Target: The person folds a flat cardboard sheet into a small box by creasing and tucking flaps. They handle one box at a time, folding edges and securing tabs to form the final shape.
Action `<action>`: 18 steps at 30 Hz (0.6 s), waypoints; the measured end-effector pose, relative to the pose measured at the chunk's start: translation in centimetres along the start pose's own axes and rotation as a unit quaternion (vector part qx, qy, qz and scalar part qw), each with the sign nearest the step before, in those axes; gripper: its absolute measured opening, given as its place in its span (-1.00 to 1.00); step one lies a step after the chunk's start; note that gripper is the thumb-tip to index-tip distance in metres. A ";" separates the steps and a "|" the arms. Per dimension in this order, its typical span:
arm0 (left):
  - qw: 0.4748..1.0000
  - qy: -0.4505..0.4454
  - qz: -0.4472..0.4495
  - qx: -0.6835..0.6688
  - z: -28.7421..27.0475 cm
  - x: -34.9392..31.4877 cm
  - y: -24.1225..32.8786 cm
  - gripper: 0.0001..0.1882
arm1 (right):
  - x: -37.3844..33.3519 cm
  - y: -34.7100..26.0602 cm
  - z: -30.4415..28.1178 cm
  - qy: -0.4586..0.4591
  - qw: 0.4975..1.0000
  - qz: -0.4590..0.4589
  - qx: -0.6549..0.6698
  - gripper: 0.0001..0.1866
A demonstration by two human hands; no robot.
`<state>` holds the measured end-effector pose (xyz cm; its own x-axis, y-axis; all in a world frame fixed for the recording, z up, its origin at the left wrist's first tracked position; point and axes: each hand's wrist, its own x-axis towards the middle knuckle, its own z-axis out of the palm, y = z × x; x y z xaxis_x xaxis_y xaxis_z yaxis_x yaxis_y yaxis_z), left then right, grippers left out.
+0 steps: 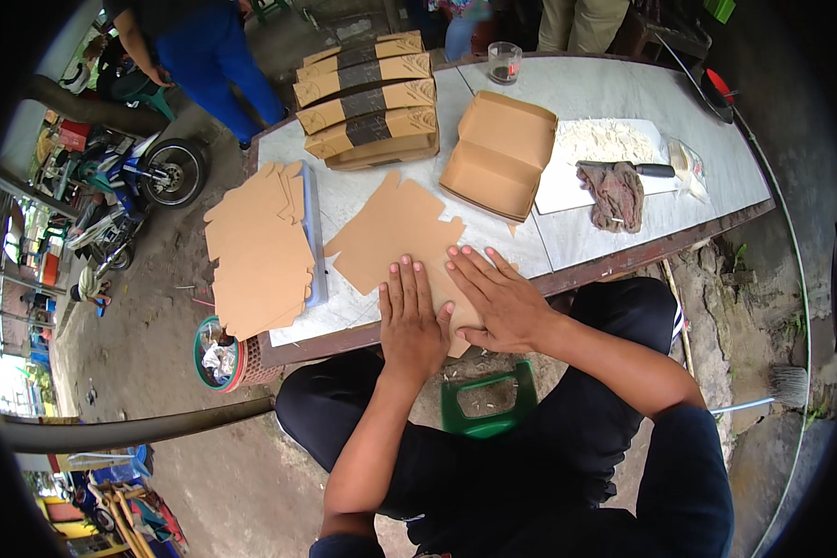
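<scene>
A flat, die-cut brown cardboard box blank (388, 225) lies on the table in front of me, its near end reaching past the table's edge. My left hand (413, 318) rests flat on its near part, fingers stretched forward. Beside it, my right hand (502, 302) is also laid flat, fingers spread and pointing up and to the left. Neither hand grips anything. To the left is a pile of similar flat blanks (259, 246) on a blue tray (317, 279). A folded cardboard box (499, 153) stands with its lid up beyond my right hand.
Several closed boxes (367, 98) are stacked at the back. Right of the open box, a white board (563, 186) holds whitish crumbs, a dark-handled tool (656, 170) and a brown rag (614, 195). A glass (504, 63) stands far back. Below are a green stool (489, 400) and bin (221, 358).
</scene>
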<state>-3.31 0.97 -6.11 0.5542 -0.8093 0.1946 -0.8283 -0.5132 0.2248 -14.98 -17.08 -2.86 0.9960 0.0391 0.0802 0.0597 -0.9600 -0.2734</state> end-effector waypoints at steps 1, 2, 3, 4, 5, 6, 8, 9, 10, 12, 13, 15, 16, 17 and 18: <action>1.000 -0.001 -0.005 0.001 0.0 0.1 0.1 -0.17 | 0.0 0.1 0.0 -0.001 1.000 -0.001 -0.003 0.03; 1.000 -0.003 -0.011 0.001 0.0 0.2 0.2 -0.17 | 0.1 0.2 -0.1 -0.001 1.000 -0.002 -0.003 0.03; 1.000 -0.004 -0.015 0.001 -0.1 0.3 0.3 -0.16 | 0.1 0.3 -0.1 0.002 1.000 -0.003 0.011 0.02; 1.000 0.003 -0.010 -0.005 -0.2 0.4 0.1 -0.17 | 0.2 0.4 -0.1 0.005 1.000 -0.003 0.025 0.00; 1.000 0.001 -0.012 -0.003 -0.2 0.4 0.2 -0.18 | 0.2 0.5 -0.1 0.008 0.999 -0.004 0.038 -0.01; 1.000 0.002 -0.012 -0.001 -0.4 0.6 0.3 -0.18 | 0.3 1.1 0.1 0.029 0.999 -0.006 0.045 -0.06; 1.000 0.018 -0.013 -0.005 -0.6 1.1 0.7 -0.19 | 0.3 2.4 0.3 0.070 0.996 -0.010 0.059 -0.13; 0.999 0.030 -0.022 -0.010 -0.7 0.7 0.7 -0.20 | 0.5 1.9 0.0 0.103 0.992 0.027 0.063 -0.18; 0.999 0.041 -0.025 -0.020 -0.8 0.7 1.1 -0.20 | 0.2 1.4 -1.1 0.136 0.986 0.070 0.064 -0.23; 0.998 0.042 0.026 -0.039 -1.6 0.8 2.0 -0.21 | -0.6 0.6 -3.5 0.187 0.970 0.151 0.019 -0.36; 0.997 0.044 0.052 -0.048 -2.0 1.0 2.3 -0.21 | -1.0 0.9 -3.7 0.156 0.970 0.184 0.041 -0.35; 0.993 0.020 0.075 -0.086 -1.6 1.0 2.2 -0.24 | -2.2 1.7 -3.9 0.092 0.961 0.246 0.085 -0.33; 0.994 0.011 0.079 -0.078 -0.8 0.9 2.1 -0.24 | -2.5 2.3 -3.4 0.116 0.960 0.231 0.108 -0.35; 0.994 0.002 0.082 -0.070 -0.1 0.8 1.9 -0.25 | -2.5 2.6 -2.9 0.108 0.956 0.237 0.138 -0.36; 0.994 0.035 0.088 -0.054 0.1 1.2 2.1 -0.27 | -2.4 2.9 -2.8 0.102 0.950 0.243 0.167 -0.38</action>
<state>-4.41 -1.12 -5.51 0.4087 -0.8604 0.3044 -0.9016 -0.3287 0.2813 -17.36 -20.70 -1.15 0.8796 -0.4739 0.0417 -0.3527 -0.7084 -0.6113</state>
